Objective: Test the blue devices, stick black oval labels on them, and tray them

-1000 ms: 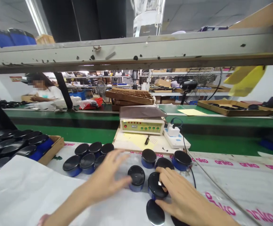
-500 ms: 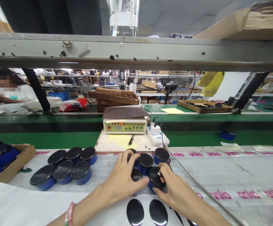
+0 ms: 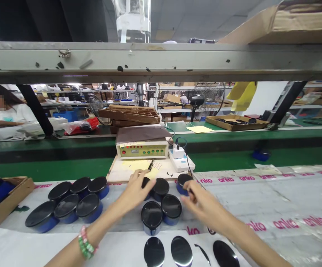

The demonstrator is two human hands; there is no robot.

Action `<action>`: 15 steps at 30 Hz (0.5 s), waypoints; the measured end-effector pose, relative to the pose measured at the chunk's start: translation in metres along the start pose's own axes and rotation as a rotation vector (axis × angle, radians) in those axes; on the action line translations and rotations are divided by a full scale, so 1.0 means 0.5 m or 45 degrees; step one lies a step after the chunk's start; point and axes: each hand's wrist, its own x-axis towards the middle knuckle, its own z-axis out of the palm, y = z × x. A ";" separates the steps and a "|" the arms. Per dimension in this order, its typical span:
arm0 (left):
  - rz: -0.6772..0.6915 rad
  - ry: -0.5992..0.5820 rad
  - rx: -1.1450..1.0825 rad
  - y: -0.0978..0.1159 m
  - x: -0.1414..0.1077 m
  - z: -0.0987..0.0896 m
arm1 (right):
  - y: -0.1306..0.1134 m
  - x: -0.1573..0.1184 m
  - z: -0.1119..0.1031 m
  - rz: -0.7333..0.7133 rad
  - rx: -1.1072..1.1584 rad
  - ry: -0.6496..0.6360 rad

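Note:
Several round blue tubs with glossy black lids stand on the plastic-covered bench in front of me. My left hand point(image 3: 135, 188) reaches over a partly hidden tub point(image 3: 146, 187), fingers and thumb apart. Beside it are a middle tub point(image 3: 161, 186), a nearer tub point(image 3: 152, 215) and another tub point(image 3: 172, 206). My right hand point(image 3: 199, 198), somewhat blurred, has curled fingers with something small and dark at them, beside the far right tub point(image 3: 183, 181). Below the tubs, black oval discs point(image 3: 153, 252) lie on a white sheet point(image 3: 116, 248).
More lidded tubs point(image 3: 66, 205) stand to the left, next to a cardboard box point(image 3: 16, 196) of tubs. Behind sit a control box point(image 3: 142, 149), a power adapter point(image 3: 179, 157) with a cable and a dark pen-like tool point(image 3: 150, 165). A shelf beam point(image 3: 161, 61) crosses above. Another person point(image 3: 10, 107) sits far left.
My right hand has come off the near right tub and moved up and right. My left hand has drawn back left, uncovering the nearer tub. The view has shifted slightly.

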 end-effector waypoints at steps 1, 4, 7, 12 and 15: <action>-0.036 0.031 -0.037 -0.007 0.000 0.003 | 0.017 0.007 -0.009 0.046 -0.010 0.070; -0.094 0.076 -0.132 -0.019 -0.002 0.024 | 0.060 0.037 -0.017 0.097 0.007 0.146; -0.070 0.073 -0.170 -0.016 -0.001 0.043 | 0.068 0.061 0.000 0.069 0.068 0.119; -0.001 0.066 -0.070 0.008 0.002 0.037 | 0.059 0.057 -0.001 0.033 0.231 0.066; 0.135 0.032 0.033 0.043 -0.007 0.033 | 0.113 0.056 -0.063 0.156 0.274 0.230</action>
